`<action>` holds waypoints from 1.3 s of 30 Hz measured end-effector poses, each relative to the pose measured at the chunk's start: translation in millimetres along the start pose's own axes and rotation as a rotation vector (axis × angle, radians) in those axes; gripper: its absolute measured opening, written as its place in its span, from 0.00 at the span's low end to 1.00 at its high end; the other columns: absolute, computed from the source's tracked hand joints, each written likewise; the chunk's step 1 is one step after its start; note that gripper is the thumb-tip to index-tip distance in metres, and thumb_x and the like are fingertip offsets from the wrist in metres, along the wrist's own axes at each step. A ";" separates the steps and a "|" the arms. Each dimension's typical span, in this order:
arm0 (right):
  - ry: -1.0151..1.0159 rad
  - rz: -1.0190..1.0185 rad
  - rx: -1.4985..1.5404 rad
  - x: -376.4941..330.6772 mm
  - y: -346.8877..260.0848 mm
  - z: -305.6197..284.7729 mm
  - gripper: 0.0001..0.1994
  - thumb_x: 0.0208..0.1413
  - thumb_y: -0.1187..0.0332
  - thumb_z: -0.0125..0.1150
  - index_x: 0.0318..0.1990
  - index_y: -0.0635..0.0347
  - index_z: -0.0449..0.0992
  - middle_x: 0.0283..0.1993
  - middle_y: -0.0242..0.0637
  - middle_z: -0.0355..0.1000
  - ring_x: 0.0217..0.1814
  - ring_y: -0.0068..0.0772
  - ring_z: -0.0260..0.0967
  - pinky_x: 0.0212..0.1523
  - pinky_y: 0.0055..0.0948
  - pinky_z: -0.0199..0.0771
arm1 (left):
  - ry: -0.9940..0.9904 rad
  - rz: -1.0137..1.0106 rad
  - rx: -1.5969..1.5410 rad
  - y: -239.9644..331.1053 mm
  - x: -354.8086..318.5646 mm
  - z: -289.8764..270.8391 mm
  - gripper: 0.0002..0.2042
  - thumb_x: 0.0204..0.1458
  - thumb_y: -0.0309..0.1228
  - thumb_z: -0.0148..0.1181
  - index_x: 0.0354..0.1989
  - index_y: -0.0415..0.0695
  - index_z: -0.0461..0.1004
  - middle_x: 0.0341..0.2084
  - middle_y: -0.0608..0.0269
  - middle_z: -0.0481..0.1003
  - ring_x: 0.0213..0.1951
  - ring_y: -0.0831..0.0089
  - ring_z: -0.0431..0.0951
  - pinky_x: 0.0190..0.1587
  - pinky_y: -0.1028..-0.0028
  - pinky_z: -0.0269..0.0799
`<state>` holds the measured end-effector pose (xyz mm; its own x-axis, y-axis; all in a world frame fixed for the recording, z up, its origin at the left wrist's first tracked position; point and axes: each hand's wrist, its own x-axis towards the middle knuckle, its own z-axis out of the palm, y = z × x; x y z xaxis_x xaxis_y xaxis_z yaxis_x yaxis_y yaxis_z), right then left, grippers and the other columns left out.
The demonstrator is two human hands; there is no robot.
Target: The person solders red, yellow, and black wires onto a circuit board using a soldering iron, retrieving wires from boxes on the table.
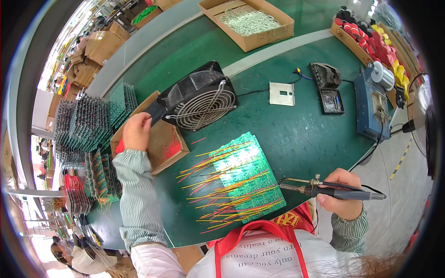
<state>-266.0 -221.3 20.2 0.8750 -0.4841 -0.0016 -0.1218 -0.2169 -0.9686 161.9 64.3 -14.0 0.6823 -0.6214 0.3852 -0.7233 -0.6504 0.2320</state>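
My right hand point(344, 192) is wrapped around a soldering iron point(350, 192) with a thin solder-feed tube fixed along it. Its tip points left, at the right edge of a green circuit board panel point(254, 180). Rows of yellow, red and black wires point(218, 189) stick out leftward from the panel. Over a shallow cardboard box point(174, 161) my left hand point(136, 132) has its fingers drawn together, close to the black fan's near left side; whatever they pinch is too small to make out. Short red wires point(173, 146) lie in that box.
A black fan point(199, 99) with a wire grille stands behind the box. Stacked circuit boards point(83, 125) fill the left side. A metal plate point(282, 94), a black holder point(327, 88) and a blue solder feeder point(372, 109) with a spool sit at the right. Cartons line the back.
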 end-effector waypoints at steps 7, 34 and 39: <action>-0.015 -0.078 -0.059 -13.0 1.0 -3.6 0.09 0.39 0.72 0.68 0.26 0.63 0.72 0.18 0.28 0.70 0.18 0.14 0.65 0.19 0.16 0.63 | -0.103 -0.124 -0.175 101.6 -59.4 -72.7 0.04 0.48 0.23 0.57 0.32 0.38 0.71 0.27 0.54 0.72 0.30 0.60 0.74 0.35 0.69 0.70; -0.099 0.013 0.049 -33.9 11.4 -12.1 0.08 0.40 0.73 0.66 0.26 0.63 0.72 0.19 0.28 0.71 0.19 0.13 0.65 0.19 0.17 0.63 | -0.593 0.223 -0.528 265.6 -138.6 -7.5 0.04 0.46 0.26 0.62 0.26 0.41 0.73 0.20 0.62 0.69 0.19 0.71 0.71 0.22 0.72 0.66; -0.129 0.041 0.063 -33.1 11.5 -12.2 0.08 0.39 0.73 0.66 0.26 0.62 0.71 0.18 0.28 0.71 0.19 0.13 0.65 0.19 0.17 0.63 | -0.623 0.215 -0.529 264.0 -138.5 -5.9 0.04 0.46 0.26 0.62 0.27 0.40 0.73 0.20 0.62 0.70 0.19 0.71 0.71 0.23 0.73 0.67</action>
<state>-302.1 -218.1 12.2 0.9234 -0.3775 -0.0700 -0.1331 -0.1438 -0.9806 -124.2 -18.7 -0.9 0.3462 -0.9363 -0.0582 -0.6927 -0.2970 0.6573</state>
